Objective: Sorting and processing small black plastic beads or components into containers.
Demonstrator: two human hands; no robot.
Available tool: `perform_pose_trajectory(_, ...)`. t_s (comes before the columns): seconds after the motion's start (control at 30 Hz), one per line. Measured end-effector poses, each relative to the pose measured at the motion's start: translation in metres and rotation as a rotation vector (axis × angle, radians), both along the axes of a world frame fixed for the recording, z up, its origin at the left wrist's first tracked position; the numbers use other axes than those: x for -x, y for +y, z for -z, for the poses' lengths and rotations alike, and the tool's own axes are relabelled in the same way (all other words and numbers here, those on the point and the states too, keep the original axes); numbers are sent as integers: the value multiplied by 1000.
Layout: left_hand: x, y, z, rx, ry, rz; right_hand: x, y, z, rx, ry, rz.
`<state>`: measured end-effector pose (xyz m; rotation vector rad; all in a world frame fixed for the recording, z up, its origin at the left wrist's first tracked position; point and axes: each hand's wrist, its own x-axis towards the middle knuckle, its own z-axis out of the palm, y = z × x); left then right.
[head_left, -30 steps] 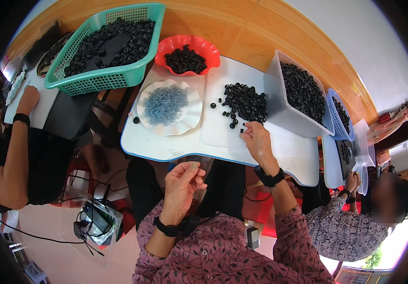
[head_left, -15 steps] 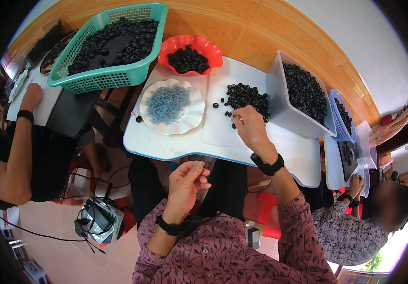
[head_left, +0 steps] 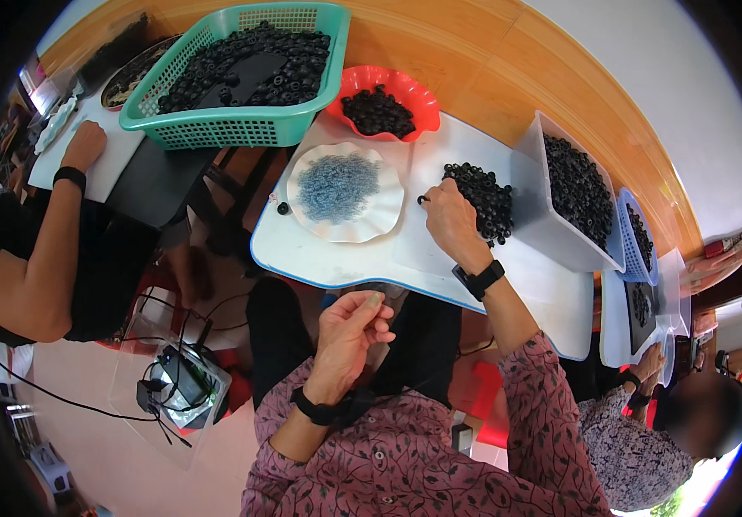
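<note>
My right hand [head_left: 453,221] is over the white table [head_left: 323,260], at the left edge of a pile of small black rings [head_left: 492,207]. Its fingers are curled, with one small black ring [head_left: 423,199] at the fingertips. My left hand [head_left: 349,337] hangs above my lap, in front of the table edge, thumb and forefinger pressed together; whatever lies between them is too small to make out. Left of the pile, a white wavy-rimmed plate [head_left: 387,217] holds many tiny bluish, translucent pieces [head_left: 336,187]. A lone black ring [head_left: 283,208] lies beside this plate.
Behind the plate stands a red scalloped bowl [head_left: 427,104] of black pieces. A green basket [head_left: 242,132] of black rings is at far left, a clear bin [head_left: 552,211] at right, then a blue basket [head_left: 634,265]. People sit on both sides. Cables [head_left: 183,366] lie lower left.
My right hand has moved slightly left along the pile's edge, to a loose black ring. My left hand keeps its pinch. The whole view has shifted a little.
</note>
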<state>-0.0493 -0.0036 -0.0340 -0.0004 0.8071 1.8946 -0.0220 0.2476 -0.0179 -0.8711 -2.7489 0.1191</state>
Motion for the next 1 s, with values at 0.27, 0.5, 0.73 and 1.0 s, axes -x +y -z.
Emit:
perform_pose_trajectory(0.27, -2, 2, 2, 0, -7, 21, -1, -3, 1, 127, 146, -78)
perform_pose_trajectory(0.5, -3, 2, 3, -15, -4, 11, -3, -5, 2, 97, 163, -66)
perform_pose_trajectory(0.73, 0, 1, 7, -4, 116, -65, -26, -47, -24, 576, 277, -145)
perform_pose_trajectory(1.0, -3, 8, -4, -21, 205, -230, -39, -110, -42, 706, 265, -419)
